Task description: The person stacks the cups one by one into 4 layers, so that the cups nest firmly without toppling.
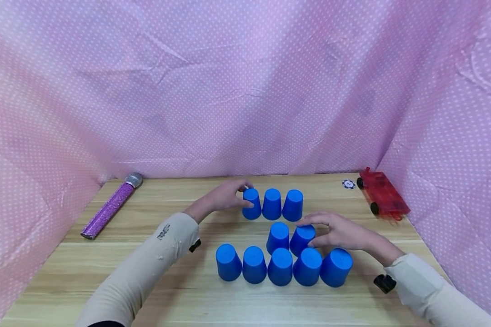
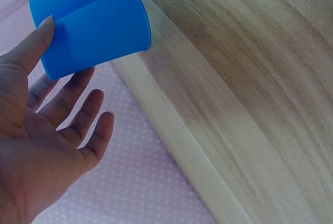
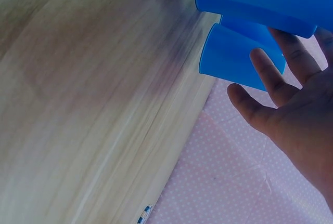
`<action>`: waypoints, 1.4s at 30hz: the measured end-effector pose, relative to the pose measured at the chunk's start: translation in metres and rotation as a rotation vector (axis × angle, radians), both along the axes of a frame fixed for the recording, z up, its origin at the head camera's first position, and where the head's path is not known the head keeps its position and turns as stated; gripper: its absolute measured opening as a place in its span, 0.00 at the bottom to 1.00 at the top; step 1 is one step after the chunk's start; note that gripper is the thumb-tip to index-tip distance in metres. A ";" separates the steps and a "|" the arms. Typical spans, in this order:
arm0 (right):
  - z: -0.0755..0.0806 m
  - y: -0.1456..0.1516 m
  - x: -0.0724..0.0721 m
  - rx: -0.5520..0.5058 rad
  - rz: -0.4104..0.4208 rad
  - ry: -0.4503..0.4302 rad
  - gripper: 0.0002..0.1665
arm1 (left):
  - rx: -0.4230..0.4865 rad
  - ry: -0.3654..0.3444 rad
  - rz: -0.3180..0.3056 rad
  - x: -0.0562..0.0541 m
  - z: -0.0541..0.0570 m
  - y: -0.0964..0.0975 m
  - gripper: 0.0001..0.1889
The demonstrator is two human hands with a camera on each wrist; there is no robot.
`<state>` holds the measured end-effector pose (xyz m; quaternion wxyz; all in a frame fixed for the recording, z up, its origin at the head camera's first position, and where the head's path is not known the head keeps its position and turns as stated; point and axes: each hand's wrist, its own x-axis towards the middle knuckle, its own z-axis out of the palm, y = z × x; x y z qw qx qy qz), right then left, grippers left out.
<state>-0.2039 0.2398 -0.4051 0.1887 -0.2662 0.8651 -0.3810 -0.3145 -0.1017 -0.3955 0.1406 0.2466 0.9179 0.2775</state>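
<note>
Blue plastic cups stand upside down in three rows on the table. My left hand (image 1: 227, 195) pinches the leftmost cup (image 1: 251, 212) of the back row between thumb and fingers; two more cups (image 1: 272, 204) stand to its right. In the left wrist view, the thumb lies on that cup's (image 2: 99, 34) side and the other fingers spread below. At the middle row, my right hand (image 1: 341, 231) holds the right cup (image 1: 301, 240), thumb in front and index finger behind. Its left neighbour (image 1: 278, 238) stands close by. Large blue cup surfaces hide some right fingertips in the right wrist view.
Several upturned cups (image 1: 280, 268) form the front row. A purple glittery microphone (image 1: 110, 206) lies at the left. At the back right are a poker chip (image 1: 348, 184) and a red toy car (image 1: 382, 193). Pink dotted cloth (image 1: 245, 91) hangs around the wooden table (image 1: 180, 290).
</note>
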 end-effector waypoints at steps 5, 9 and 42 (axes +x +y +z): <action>0.001 0.000 0.000 -0.002 -0.005 -0.005 0.27 | 0.007 -0.011 -0.010 0.003 0.003 -0.004 0.37; 0.001 0.000 0.000 -0.001 -0.007 -0.006 0.27 | 0.022 0.067 -0.017 0.009 0.012 -0.007 0.39; 0.000 0.002 0.003 0.021 -0.011 -0.003 0.27 | -0.141 -0.095 -0.410 0.068 0.016 0.055 0.32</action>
